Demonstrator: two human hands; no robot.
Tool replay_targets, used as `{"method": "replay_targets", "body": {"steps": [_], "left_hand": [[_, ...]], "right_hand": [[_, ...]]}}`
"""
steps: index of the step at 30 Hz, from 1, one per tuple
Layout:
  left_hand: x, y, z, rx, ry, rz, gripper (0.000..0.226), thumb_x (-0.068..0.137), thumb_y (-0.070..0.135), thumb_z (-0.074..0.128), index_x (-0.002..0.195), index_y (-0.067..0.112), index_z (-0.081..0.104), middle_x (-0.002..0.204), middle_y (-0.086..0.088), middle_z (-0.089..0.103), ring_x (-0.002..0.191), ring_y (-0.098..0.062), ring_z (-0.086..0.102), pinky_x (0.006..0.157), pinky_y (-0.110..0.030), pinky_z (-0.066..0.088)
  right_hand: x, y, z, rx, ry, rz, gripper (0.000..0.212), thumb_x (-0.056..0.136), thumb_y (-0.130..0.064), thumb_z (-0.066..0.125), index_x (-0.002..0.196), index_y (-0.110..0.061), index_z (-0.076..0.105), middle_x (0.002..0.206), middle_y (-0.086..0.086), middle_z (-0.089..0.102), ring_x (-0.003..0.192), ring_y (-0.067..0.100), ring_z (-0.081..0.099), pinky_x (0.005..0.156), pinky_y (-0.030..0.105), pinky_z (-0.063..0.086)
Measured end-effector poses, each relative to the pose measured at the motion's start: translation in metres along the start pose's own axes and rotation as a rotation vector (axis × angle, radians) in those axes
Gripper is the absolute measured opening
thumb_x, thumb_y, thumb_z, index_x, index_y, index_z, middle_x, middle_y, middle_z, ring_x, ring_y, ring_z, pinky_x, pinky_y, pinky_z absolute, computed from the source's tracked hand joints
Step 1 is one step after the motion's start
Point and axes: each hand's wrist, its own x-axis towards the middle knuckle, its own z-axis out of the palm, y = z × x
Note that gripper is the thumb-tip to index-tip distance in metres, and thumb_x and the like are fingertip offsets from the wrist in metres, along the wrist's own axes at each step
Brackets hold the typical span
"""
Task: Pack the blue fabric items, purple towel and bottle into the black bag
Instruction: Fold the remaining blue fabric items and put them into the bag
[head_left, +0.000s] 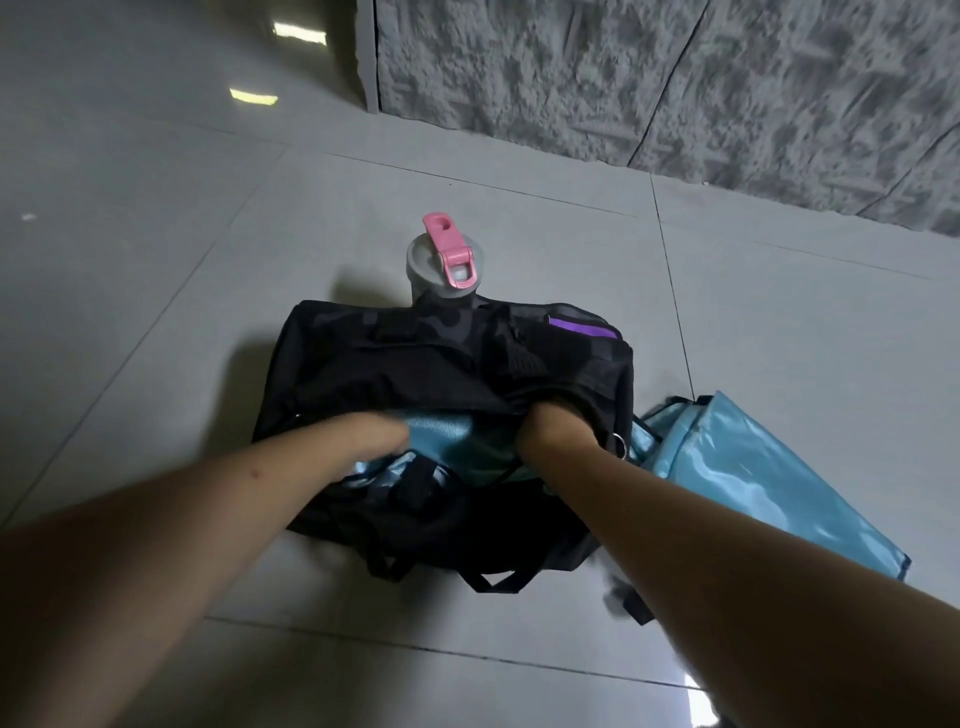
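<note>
Head view | both hands (387, 434) in black bag (415, 358) | fingers hidden on blue fabric (441, 431)

Bag mouth: the opening of the black bag (415, 364) is filled by both hands and blue fabric (447, 441).
Far side: blocked by the bottle (444, 260).
Left floor (130, 312): left bare.

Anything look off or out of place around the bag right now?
Nothing spilled or damaged. The bottle stands upright on the floor behind the black bag, not packed. A shiny blue item lies outside, right of the bag. Both hands are pushing blue fabric inside.
</note>
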Motion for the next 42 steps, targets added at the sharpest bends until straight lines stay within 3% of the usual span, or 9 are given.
{"method": "replay_targets", "body": {"steps": [5, 10, 14, 17, 19, 25, 31, 34, 42], "left_hand": [[-0.002, -0.013, -0.009, 0.446, 0.134, 0.054, 0.024, 0.091, 0.012, 0.058, 0.115, 0.012, 0.061, 0.107, -0.012, 0.063, 0.099, -0.027, 0.063, 0.089, -0.031, 0.052], [0.004, -0.021, -0.004, 0.578, 0.191, 0.088, 0.045, 0.1, 0.023, 0.053, 0.144, 0.015, 0.046, 0.146, -0.006, 0.048, 0.135, -0.022, 0.045, 0.115, -0.028, 0.028], [-0.013, -0.004, 0.002, 0.547, 0.399, 0.37, 0.023, 0.094, 0.02, 0.053, 0.114, 0.017, 0.064, 0.114, -0.004, 0.066, 0.101, -0.022, 0.063, 0.096, -0.028, 0.049], [-0.019, -0.001, 0.004, 0.494, -0.006, 0.44, 0.02, 0.092, 0.033, 0.054, 0.089, 0.015, 0.064, 0.094, -0.006, 0.071, 0.078, -0.02, 0.058, 0.081, -0.034, 0.055], [-0.02, -0.004, 0.004, 0.562, -0.233, 0.391, 0.028, 0.092, 0.045, 0.057, 0.106, 0.024, 0.069, 0.103, -0.001, 0.071, 0.084, -0.017, 0.059, 0.085, -0.031, 0.053], [-0.02, -0.013, 0.007, 0.919, -0.309, 0.324, 0.081, 0.082, 0.054, 0.069, 0.151, 0.033, 0.03, 0.146, 0.001, 0.045, 0.124, -0.023, 0.053, 0.104, -0.031, 0.045], [-0.027, 0.015, -0.005, 0.608, -0.212, 0.363, 0.06, 0.062, 0.077, 0.069, 0.106, 0.036, 0.065, 0.109, 0.012, 0.069, 0.098, -0.014, 0.063, 0.09, -0.027, 0.051], [-0.022, 0.024, 0.005, 0.697, -0.123, 0.326, 0.052, 0.087, 0.067, 0.052, 0.119, 0.028, 0.065, 0.125, -0.001, 0.065, 0.113, -0.023, 0.06, 0.093, -0.03, 0.046], [-0.017, 0.011, 0.03, 0.839, -0.215, 0.143, 0.024, 0.085, 0.046, 0.068, 0.079, 0.025, 0.058, 0.08, 0.009, 0.064, 0.088, -0.013, 0.068, 0.088, -0.026, 0.055]], "right_hand": [[-0.023, -0.007, -0.009, -0.245, -0.021, -0.31, 0.034, 0.092, -0.026, 0.06, 0.121, -0.009, 0.065, 0.117, 0.014, 0.065, 0.106, 0.033, 0.065, 0.09, 0.038, 0.053], [-0.032, 0.002, -0.009, -0.466, -0.191, -0.364, 0.04, 0.096, -0.027, 0.056, 0.133, -0.012, 0.062, 0.134, 0.011, 0.061, 0.124, 0.031, 0.058, 0.102, 0.037, 0.046], [-0.031, -0.002, -0.012, -0.445, -0.201, -0.367, 0.046, 0.097, -0.043, 0.052, 0.128, -0.011, 0.065, 0.128, 0.011, 0.065, 0.116, 0.032, 0.06, 0.101, 0.038, 0.047], [-0.035, 0.001, -0.009, -0.505, -0.348, -0.286, 0.049, 0.103, -0.039, 0.038, 0.131, -0.006, 0.062, 0.134, 0.015, 0.061, 0.123, 0.033, 0.055, 0.108, 0.041, 0.039], [-0.039, 0.003, -0.008, -0.532, -0.423, -0.256, 0.044, 0.104, -0.033, 0.038, 0.131, -0.008, 0.061, 0.135, 0.015, 0.06, 0.123, 0.033, 0.054, 0.109, 0.042, 0.037], [-0.046, -0.001, -0.015, -0.715, -0.611, -0.242, 0.046, 0.104, -0.037, 0.039, 0.141, -0.013, 0.053, 0.139, 0.01, 0.055, 0.126, 0.03, 0.05, 0.1, 0.039, 0.037], [-0.043, 0.0, -0.005, -0.616, -0.286, -0.378, 0.049, 0.099, -0.04, 0.048, 0.144, -0.019, 0.052, 0.147, 0.008, 0.052, 0.134, 0.031, 0.049, 0.111, 0.044, 0.04], [-0.033, 0.002, 0.015, -0.373, -0.117, -0.406, 0.059, 0.1, -0.043, 0.048, 0.154, -0.022, 0.036, 0.158, 0.009, 0.037, 0.14, 0.033, 0.041, 0.113, 0.042, 0.037], [-0.037, -0.004, 0.028, -0.576, -0.461, -0.337, 0.053, 0.104, -0.03, 0.049, 0.153, -0.014, 0.038, 0.159, 0.013, 0.035, 0.145, 0.033, 0.035, 0.116, 0.043, 0.031]]}}
